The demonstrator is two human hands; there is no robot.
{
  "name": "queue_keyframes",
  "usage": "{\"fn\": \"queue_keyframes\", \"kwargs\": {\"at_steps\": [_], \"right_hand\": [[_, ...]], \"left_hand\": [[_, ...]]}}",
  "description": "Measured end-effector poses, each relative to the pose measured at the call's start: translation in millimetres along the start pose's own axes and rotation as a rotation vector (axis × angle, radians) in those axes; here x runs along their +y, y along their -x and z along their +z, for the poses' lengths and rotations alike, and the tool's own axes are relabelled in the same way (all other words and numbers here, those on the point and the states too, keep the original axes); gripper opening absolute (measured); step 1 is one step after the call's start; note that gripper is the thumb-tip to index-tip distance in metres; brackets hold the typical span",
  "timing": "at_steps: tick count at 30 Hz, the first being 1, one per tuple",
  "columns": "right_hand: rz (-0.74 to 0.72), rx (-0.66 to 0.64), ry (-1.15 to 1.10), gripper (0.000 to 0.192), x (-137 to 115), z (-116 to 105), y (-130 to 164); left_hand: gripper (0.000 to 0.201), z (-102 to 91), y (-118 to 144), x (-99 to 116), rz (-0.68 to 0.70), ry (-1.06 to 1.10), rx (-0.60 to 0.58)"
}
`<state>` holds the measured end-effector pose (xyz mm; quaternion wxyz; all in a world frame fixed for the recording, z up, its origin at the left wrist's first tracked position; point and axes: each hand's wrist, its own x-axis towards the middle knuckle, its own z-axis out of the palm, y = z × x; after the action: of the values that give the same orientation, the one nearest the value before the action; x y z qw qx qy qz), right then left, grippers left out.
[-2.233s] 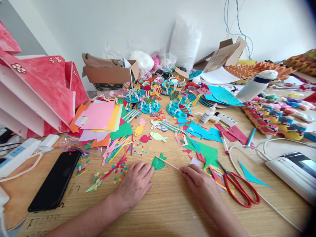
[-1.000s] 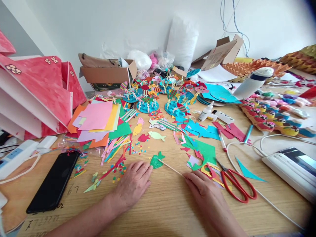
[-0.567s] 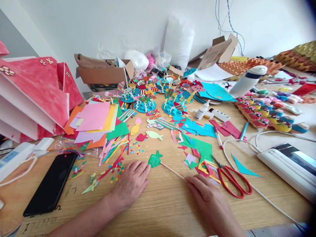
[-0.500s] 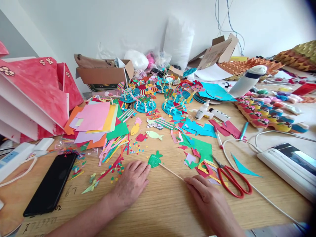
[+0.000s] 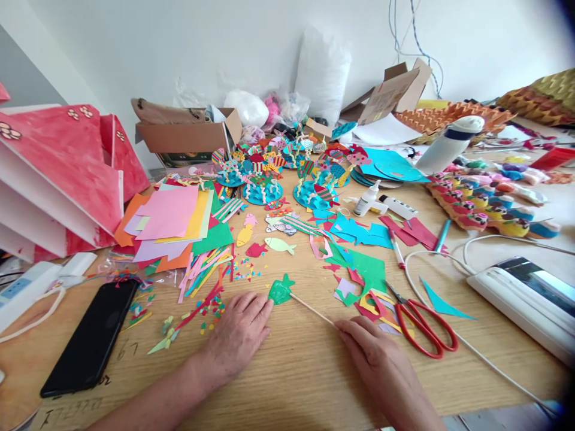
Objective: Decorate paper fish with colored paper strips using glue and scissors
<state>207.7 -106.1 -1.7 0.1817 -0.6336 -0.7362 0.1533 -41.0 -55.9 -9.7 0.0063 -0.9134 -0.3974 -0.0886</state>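
A: State of the fingers, both hands?

B: Left hand (image 5: 238, 332): palm down, fingers (image 5: 258, 306) extended flat on the tabletop (image 5: 305, 371), tips just beside the fish (image 5: 281, 291); nothing gripped. Right hand (image 5: 372, 353): fingers curled low, tips at the near end of the stick (image 5: 312, 308). Whether they pinch it or only press on it cannot be told.

A: Describe the fish.

B: Green paper cut-out with a forked tail pointing away from the person. Its surface looks mottled or glossy. It lies flat on the tabletop, between the two hands. The stick is thin, pale wood; its far end meets the fish, and it runs diagonally back to the right hand.

A: Surroundings?

B: Red-handled scissors (image 5: 422, 326) lie just right of the right hand, beside green and red scraps (image 5: 363, 275). Coloured confetti (image 5: 211, 308) lies left of the left hand. A black phone (image 5: 90, 335) rests further left.

A: Readable writing or labels?

B: Handwritten marks on the tabletop beside the phone (image 5: 130, 347); they look like digits, not legible with certainty. The glue bottle (image 5: 366, 200) label is too small to read.
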Motion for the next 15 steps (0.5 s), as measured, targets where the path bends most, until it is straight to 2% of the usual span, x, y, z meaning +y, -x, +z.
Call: {"fn": "queue_keyframes", "kwargs": {"at_steps": [10, 15], "right_hand": [[-0.016, 0.044, 0.002, 0.028, 0.4, -0.1, -2.3], [-0.023, 0.026, 0.000, 0.029, 1.3, -0.6, -0.8]], "left_hand": [[0.035, -1.1, -1.2, 0.0, 0.016, -0.016, 0.016], [0.035, -0.5, -0.7, -0.2, 0.006, -0.015, 0.012]]}}
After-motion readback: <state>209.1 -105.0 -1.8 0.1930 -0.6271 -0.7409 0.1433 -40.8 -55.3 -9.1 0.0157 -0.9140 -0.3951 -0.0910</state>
